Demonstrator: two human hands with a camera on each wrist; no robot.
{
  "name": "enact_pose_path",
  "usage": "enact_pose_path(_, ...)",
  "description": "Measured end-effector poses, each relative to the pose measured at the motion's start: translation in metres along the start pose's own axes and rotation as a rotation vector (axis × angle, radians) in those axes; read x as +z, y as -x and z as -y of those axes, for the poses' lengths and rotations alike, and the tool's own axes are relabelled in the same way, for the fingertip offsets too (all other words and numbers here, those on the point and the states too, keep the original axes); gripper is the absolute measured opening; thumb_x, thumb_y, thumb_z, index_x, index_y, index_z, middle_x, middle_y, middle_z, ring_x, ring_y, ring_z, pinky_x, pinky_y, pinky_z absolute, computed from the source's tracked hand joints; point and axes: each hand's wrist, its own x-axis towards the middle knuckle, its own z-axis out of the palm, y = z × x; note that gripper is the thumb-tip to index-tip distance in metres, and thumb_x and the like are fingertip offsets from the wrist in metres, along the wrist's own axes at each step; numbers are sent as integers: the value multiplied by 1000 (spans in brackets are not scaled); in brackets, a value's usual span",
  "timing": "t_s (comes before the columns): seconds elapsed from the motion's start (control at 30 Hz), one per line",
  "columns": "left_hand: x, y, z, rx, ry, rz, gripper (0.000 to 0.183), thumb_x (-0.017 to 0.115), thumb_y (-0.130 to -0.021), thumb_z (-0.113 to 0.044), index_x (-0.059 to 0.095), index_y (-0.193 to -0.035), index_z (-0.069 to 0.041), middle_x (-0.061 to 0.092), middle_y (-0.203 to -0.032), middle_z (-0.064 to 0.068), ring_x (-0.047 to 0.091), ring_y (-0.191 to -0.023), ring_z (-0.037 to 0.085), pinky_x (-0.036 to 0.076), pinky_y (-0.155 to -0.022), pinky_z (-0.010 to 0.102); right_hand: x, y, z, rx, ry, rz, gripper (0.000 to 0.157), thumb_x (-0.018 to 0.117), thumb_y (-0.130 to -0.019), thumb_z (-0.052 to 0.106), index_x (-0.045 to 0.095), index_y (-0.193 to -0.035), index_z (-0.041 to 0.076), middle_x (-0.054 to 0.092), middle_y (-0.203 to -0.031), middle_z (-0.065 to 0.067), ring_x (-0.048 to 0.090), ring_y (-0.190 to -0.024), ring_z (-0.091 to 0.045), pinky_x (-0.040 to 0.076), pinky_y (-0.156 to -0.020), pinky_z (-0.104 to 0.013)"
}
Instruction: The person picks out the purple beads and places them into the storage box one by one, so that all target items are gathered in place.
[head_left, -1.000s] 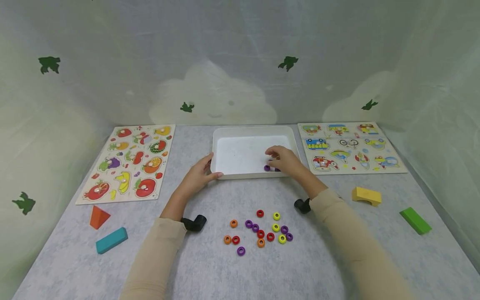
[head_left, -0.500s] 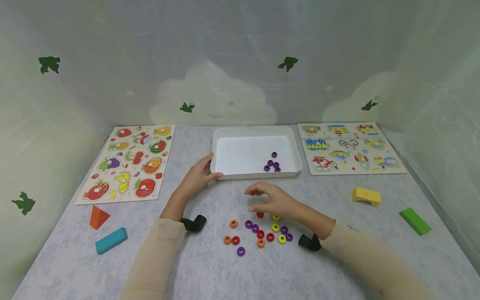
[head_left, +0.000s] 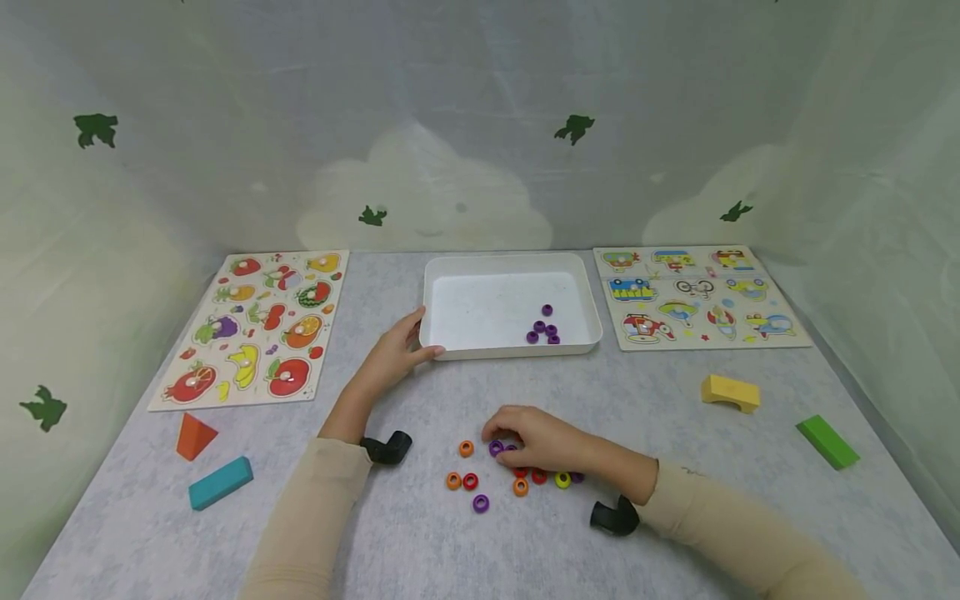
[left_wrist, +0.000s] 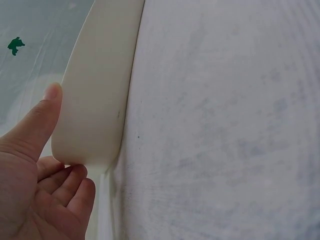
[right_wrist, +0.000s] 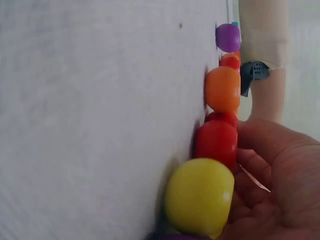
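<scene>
The left hand [head_left: 393,354] holds the white tray [head_left: 480,308] by its near left corner, with the thumb at the rim and the other fingers curled against the wall. The right hand [head_left: 551,439] is low over the desk [head_left: 420,542]; its thumb and forefinger make a narrow gap around a purple bead [head_left: 491,450], but I cannot tell if they press it. This bead lies on the desk, in front of the tray, among a red bead [right_wrist: 217,145], a yellow bead [right_wrist: 200,196] and others. Five purple beads [head_left: 539,327] lie inside the tray, at its near right part. I judge the beads light, hard, smooth and not fragile; being round, they may roll or slip, so a pinch on opposite outer sides seems best.
</scene>
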Motion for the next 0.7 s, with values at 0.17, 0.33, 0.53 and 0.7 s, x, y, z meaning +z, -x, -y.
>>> enact_pose_path(0.17, 0, -1, 0, 6, -2, 0, 88, 61, -67, -44, 14, -133, -10, 17, -135, 9, 24, -119, 17, 27, -94, 27, -3, -1, 2, 2, -11, -23, 15, 58, -77, 18, 58, -92, 18, 51, -90, 12, 47, -77, -4, 43, -66, -15)
enact_pose_path(0.33, 0, 0, 0, 6, 5, -2, 88, 61, -67, -44, 15, -133, -10, 17, -134, 9, 24, -119, 17, 27, -94, 26, -24, -7, -1, 47, -91, -129, 20, 60, -76, 14, 58, -96, 12, 52, -89, 10, 49, -79, -5, 44, -68, -19)
enact_pose_path(0.53, 0, 1, 0, 6, 11, 4, 87, 61, -67, -43, 15, -133, -10, 17, -134, 9, 24, -118, 17, 27, -94, 27, -62, -22, -24, 64, -69, -380, 23, 61, -74, 8, 58, -97, 7, 55, -89, 4, 51, -79, -7, 45, -71, -24)
enact_pose_path(0.7, 0, 0, 0, 9, 11, 4, 87, 61, -67, -43, 15, -133, -10, 18, -134, 9, 25, -118, 18, 27, -94, 27, -85, -37, -52, 208, -45, -469, 22, 59, -77, 10, 57, -98, 6, 54, -92, 1, 51, -81, -10, 45, -71, -24)
